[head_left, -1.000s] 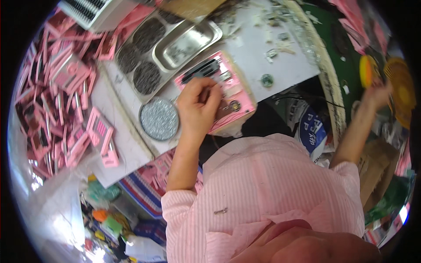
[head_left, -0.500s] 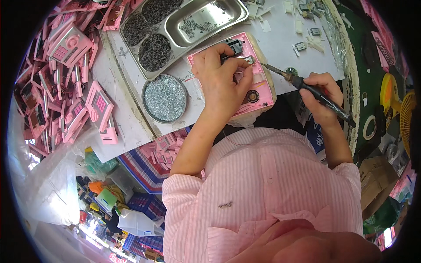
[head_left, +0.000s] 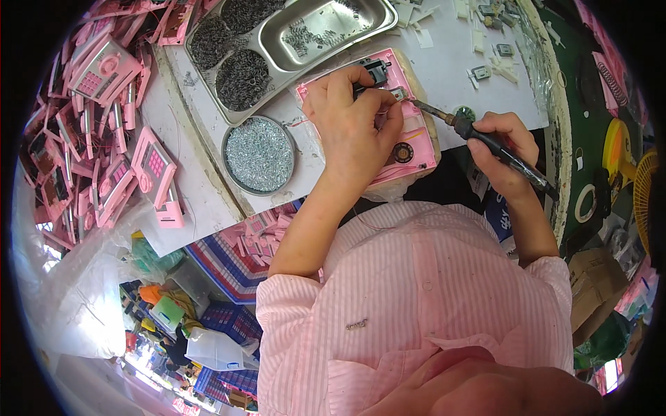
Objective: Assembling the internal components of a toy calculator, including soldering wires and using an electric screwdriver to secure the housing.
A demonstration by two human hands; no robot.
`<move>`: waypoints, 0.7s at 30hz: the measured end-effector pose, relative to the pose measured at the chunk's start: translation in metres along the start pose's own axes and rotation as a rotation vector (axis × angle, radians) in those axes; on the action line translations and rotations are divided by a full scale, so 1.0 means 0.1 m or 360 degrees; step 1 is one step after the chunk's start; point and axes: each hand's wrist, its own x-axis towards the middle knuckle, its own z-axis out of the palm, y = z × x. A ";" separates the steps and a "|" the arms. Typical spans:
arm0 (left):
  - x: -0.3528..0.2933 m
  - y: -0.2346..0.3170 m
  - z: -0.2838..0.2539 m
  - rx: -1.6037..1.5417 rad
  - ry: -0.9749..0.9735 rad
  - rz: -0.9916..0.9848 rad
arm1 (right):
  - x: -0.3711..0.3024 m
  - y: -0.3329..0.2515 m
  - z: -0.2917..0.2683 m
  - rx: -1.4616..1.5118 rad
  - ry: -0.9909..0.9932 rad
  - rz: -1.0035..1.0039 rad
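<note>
A pink plastic panel (head_left: 424, 148) lies on a pale, plastic-wrapped pad at the table's near edge. My left hand (head_left: 352, 128) rests over it, thumb and forefinger pinched together; whatever is between them is hidden. Close to those fingertips are a black part (head_left: 377, 70) and a small metal component (head_left: 398, 93) set in the panel. A round dark disc (head_left: 402, 152) sits lower on it. My right hand (head_left: 508, 149) is closed around the black handle of a soldering iron (head_left: 494, 145). Its tip points left and reaches the area beside the metal component.
Beyond my left hand stands a metal compartment tray (head_left: 281, 59) of small dark springs. A round tin (head_left: 293, 163) of tiny silvery pieces is nearer. Pink housings (head_left: 154, 166) pile up at the left. Small motors (head_left: 480, 72) lie at the far right, and a yellow fan (head_left: 646, 201) stands right.
The soldering iron and my right hand have shifted very slightly left. My left hand keeps its pinch over the panel. The whole view has moved a little.
</note>
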 end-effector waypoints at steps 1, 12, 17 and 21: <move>0.00 0.00 0.00 0.0001 -0.0001 -0.0004 | 0.00 0.00 0.00 -0.0009 0.0002 0.0003; 0.03 0.02 -0.04 0.0026 -0.0046 0.0006 | 0.13 -0.10 -0.14 -0.0197 -0.0282 0.0067; 0.04 0.03 -0.04 0.0070 -0.0050 -0.0006 | 0.07 -0.17 -0.12 0.0022 -0.0027 0.0111; 0.04 0.03 -0.04 0.0091 -0.0044 0.0005 | 0.03 -0.16 -0.17 0.0011 0.0011 0.0187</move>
